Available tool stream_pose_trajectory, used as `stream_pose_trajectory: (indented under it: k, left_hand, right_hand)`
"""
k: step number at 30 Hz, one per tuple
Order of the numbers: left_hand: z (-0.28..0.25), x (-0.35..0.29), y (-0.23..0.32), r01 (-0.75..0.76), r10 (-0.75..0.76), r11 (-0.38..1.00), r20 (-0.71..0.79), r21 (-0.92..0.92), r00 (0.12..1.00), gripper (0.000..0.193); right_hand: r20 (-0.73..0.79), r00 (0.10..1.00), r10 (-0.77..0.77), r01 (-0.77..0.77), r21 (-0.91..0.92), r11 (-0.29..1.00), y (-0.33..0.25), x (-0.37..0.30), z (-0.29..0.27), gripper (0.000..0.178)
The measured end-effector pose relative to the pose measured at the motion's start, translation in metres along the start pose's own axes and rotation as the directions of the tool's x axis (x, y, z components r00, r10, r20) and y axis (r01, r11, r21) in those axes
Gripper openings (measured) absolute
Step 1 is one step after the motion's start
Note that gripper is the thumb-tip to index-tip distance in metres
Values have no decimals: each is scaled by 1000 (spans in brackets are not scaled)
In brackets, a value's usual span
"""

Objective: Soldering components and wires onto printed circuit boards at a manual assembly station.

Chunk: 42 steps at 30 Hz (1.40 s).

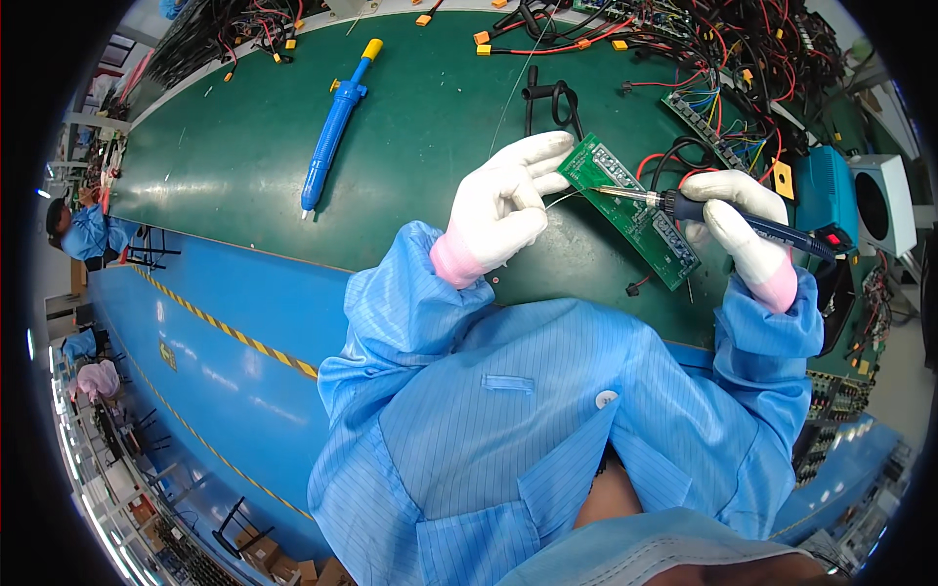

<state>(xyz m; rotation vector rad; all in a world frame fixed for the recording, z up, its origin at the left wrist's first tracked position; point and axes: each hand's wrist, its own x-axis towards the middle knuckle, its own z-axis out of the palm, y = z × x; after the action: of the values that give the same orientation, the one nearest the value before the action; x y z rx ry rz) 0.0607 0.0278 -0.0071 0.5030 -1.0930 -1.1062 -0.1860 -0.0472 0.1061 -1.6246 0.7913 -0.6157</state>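
A green circuit board (633, 210) is tilted in front of me, above the bench. My right hand (743, 215), in a white glove with a pink cuff, is closed round the dark blue handle of a soldering iron (674, 203). The iron's tip meets the board's upper left part. My left hand (503, 200), gloved alike, pinches a thin solder wire (564, 198) whose end reaches toward the tip. Its upper fingers lie at the board's left edge; whether they grip the board I cannot tell. The wire trails upward across the bench from that hand.
On the green bench (244, 166) lies a blue solder sucker (335, 137) with a yellow end. Cables with yellow connectors (547, 47) crowd the far edge. At right stand a teal soldering station (826, 200) and a white box-shaped device (882, 205). Another person (88, 230) sits far left.
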Motion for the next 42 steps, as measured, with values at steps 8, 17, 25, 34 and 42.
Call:
stream_pose_trajectory:
  k: [8, 17, 25, 34, 42]
  left_hand:
    - [0, 0, -1, 2, -2, 1000, 0, 21, 1000, 13]
    - [-1, -1, -1, 21, -21, 998, -10, 59, 1000, 13]
    - [-1, -1, -1, 23, -24, 999, -27, -32, 999, 12]
    - [-1, -1, -2, 20, -21, 996, -19, -90, 1000, 11]
    - [-1, -3, -1, 33, -33, 996, -4, -85, 999, 11]
  right_hand:
    - [26, 1000, 17, -18, 24, 1000, 0, 4, 0, 29]
    - [48, 999, 24, -24, 0, 1000, 1, 6, -3, 30]
    - [-101, 990, -103, 104, 4, 995, 12, -6, -6, 33]
    - [-202, 887, -415, 381, -185, 906, 44, -28, 9, 42]
    - [-176, 719, -673, 438, -637, 635, 77, -36, 25, 47]
